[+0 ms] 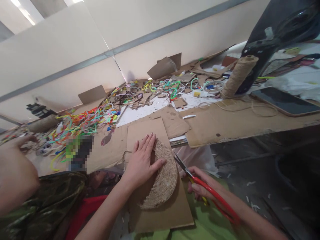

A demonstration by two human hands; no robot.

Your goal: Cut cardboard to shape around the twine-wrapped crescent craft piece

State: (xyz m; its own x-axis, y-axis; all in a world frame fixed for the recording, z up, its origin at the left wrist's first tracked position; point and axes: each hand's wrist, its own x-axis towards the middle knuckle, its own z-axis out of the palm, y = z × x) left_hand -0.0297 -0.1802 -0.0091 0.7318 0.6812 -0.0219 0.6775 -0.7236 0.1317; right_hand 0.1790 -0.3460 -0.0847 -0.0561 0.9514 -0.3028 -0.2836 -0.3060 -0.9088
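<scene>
My left hand (143, 164) lies flat with its fingers stretched out over a rounded coil of jute twine (167, 176). The coil rests on a brown cardboard sheet (172, 216), which leans from the table edge over my lap. Part of the coil is hidden beneath the palm. To its right, my right hand (200, 185) grips a pair of scissors (212, 193) with red handles. Their metal blades point up and left, close to the coil's right edge. A bit of yellow shows by the fingers of that hand.
A spool of twine (238, 76) stands upright at the right, beside a phone or tablet (287, 100). Colourful pipe cleaners (87, 123) and cardboard scraps (142, 98) litter the table. At the left is a co-worker's arm (17, 170). A glue bottle (201, 94) lies near the spool.
</scene>
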